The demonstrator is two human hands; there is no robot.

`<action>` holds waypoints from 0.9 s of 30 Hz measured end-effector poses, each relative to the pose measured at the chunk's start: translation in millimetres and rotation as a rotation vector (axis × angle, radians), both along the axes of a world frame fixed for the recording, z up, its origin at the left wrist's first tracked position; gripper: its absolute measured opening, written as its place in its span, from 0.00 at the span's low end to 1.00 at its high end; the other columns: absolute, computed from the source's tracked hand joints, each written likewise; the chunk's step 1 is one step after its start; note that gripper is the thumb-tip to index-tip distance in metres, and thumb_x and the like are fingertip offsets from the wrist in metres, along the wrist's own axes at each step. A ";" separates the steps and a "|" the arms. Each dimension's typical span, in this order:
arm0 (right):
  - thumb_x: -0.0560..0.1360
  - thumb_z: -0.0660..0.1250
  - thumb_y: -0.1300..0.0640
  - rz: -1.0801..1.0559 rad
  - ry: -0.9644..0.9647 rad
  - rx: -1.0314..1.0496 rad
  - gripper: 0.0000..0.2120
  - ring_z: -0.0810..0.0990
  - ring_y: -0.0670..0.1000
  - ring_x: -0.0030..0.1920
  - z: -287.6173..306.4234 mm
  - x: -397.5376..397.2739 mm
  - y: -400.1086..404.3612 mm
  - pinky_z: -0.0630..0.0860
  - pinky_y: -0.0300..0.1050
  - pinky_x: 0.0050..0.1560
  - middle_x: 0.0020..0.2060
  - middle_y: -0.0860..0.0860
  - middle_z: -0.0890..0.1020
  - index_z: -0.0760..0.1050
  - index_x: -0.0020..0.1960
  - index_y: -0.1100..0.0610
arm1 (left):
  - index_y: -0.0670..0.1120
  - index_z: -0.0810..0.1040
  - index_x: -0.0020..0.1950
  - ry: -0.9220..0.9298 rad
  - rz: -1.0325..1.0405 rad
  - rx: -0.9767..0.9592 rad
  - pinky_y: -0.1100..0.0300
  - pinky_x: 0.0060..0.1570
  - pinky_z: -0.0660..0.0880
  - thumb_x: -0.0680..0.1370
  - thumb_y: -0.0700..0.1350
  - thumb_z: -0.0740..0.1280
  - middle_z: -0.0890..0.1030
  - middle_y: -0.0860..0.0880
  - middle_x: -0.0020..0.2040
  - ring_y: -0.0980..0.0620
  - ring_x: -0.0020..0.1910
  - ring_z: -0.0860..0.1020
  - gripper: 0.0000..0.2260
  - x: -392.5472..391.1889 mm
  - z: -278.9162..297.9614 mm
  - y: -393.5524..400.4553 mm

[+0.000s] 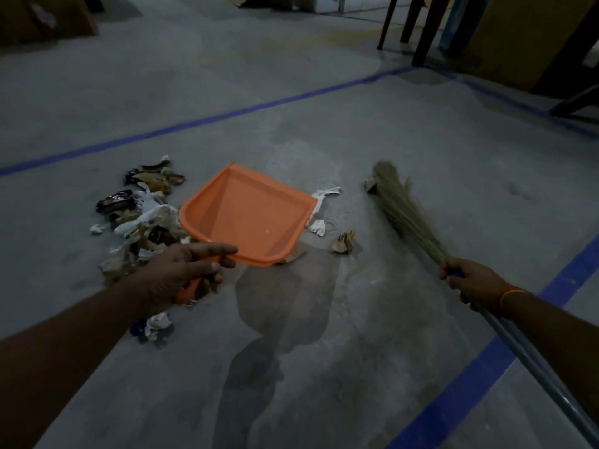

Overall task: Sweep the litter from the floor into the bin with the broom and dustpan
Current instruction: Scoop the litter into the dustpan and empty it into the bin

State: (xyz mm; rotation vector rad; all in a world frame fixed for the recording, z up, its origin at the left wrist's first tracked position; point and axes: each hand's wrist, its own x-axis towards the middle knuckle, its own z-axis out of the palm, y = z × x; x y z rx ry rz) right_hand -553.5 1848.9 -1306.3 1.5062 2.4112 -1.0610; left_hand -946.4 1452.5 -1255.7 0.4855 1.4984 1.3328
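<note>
An orange dustpan [249,212] hangs low over the grey floor at the centre, its pan empty. My left hand [184,270] grips its orange handle. A heap of torn paper and wrappers, the litter pile [142,215], lies just left of the dustpan. Loose scraps [319,226] and a crumpled brown piece [344,243] lie to its right. My right hand [470,280] grips the broom [402,205] where the straw bristles meet the grey pole. The bristle tip points away from me, near a small brown scrap [369,186]. No bin is in view.
Blue tape lines [227,116] cross the concrete floor, with another blue tape line at the right [486,367]. Dark chair legs [424,34] and a cardboard box [518,37] stand at the far right. More boxes [42,17] sit at the far left. A crumpled paper [157,324] lies under my left forearm.
</note>
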 end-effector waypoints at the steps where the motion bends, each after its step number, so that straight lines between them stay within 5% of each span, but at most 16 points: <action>1: 0.79 0.60 0.64 0.038 -0.006 0.008 0.08 0.74 0.55 0.29 -2.5 -6.1 -10.1 0.73 0.44 0.27 0.45 0.62 0.78 0.75 0.48 0.53 | 0.45 0.83 0.63 -0.005 0.000 -0.010 0.59 0.37 0.78 0.71 0.41 0.75 0.81 0.37 0.59 0.49 0.43 0.81 0.19 -2.1 3.1 -10.5; 6: 0.80 0.61 0.61 0.276 -0.021 0.026 0.08 0.72 0.46 0.24 -9.7 -46.0 -79.7 0.71 0.37 0.26 0.37 0.54 0.79 0.75 0.47 0.50 | 0.45 0.82 0.64 0.081 -0.041 -0.099 0.60 0.35 0.79 0.55 0.51 0.86 0.82 0.37 0.55 0.49 0.40 0.81 0.38 -27.7 26.6 -74.7; 9: 0.79 0.62 0.63 0.437 -0.013 0.039 0.07 0.74 0.35 0.26 -0.4 -76.1 -117.7 0.68 0.28 0.29 0.36 0.44 0.76 0.75 0.48 0.52 | 0.47 0.82 0.64 0.162 -0.026 -0.170 0.61 0.35 0.76 0.57 0.54 0.85 0.80 0.35 0.54 0.48 0.41 0.77 0.37 -45.3 43.9 -113.4; 12: 0.79 0.61 0.62 0.532 0.007 0.031 0.07 0.73 0.35 0.26 13.6 -100.5 -138.2 0.68 0.29 0.30 0.37 0.43 0.76 0.76 0.50 0.53 | 0.47 0.82 0.64 0.161 -0.002 -0.211 0.60 0.38 0.75 0.60 0.51 0.84 0.76 0.29 0.60 0.45 0.45 0.74 0.34 -57.1 55.4 -143.7; 16: 0.79 0.62 0.63 0.620 0.076 0.057 0.07 0.74 0.30 0.33 38.5 -128.2 -148.9 0.69 0.28 0.31 0.36 0.42 0.75 0.76 0.50 0.53 | 0.44 0.83 0.62 0.129 0.095 -0.196 0.62 0.35 0.76 0.59 0.49 0.85 0.81 0.38 0.59 0.50 0.40 0.79 0.33 -52.6 61.4 -169.9; 20: 0.78 0.64 0.62 0.632 0.127 0.078 0.10 0.75 0.32 0.35 62.8 -138.2 -156.4 0.66 0.32 0.33 0.37 0.42 0.77 0.76 0.46 0.47 | 0.41 0.80 0.65 0.039 0.236 -0.204 0.64 0.32 0.76 0.70 0.33 0.73 0.82 0.40 0.56 0.52 0.37 0.80 0.23 -29.8 68.7 -196.6; 23: 0.79 0.63 0.62 0.620 0.100 0.054 0.09 0.76 0.37 0.31 74.8 -134.7 -163.2 0.68 0.31 0.29 0.36 0.45 0.78 0.76 0.46 0.49 | 0.43 0.83 0.62 -0.001 0.224 -0.197 0.64 0.33 0.76 0.71 0.37 0.76 0.82 0.40 0.57 0.51 0.38 0.80 0.19 -13.6 77.8 -225.9; 27: 0.80 0.61 0.60 0.547 0.096 0.005 0.09 0.73 0.49 0.27 63.8 -115.1 -165.7 0.71 0.38 0.27 0.36 0.52 0.79 0.78 0.47 0.48 | 0.44 0.83 0.62 0.087 0.184 -0.221 0.62 0.34 0.75 0.55 0.52 0.86 0.82 0.38 0.59 0.50 0.39 0.78 0.37 -14.6 69.2 -270.5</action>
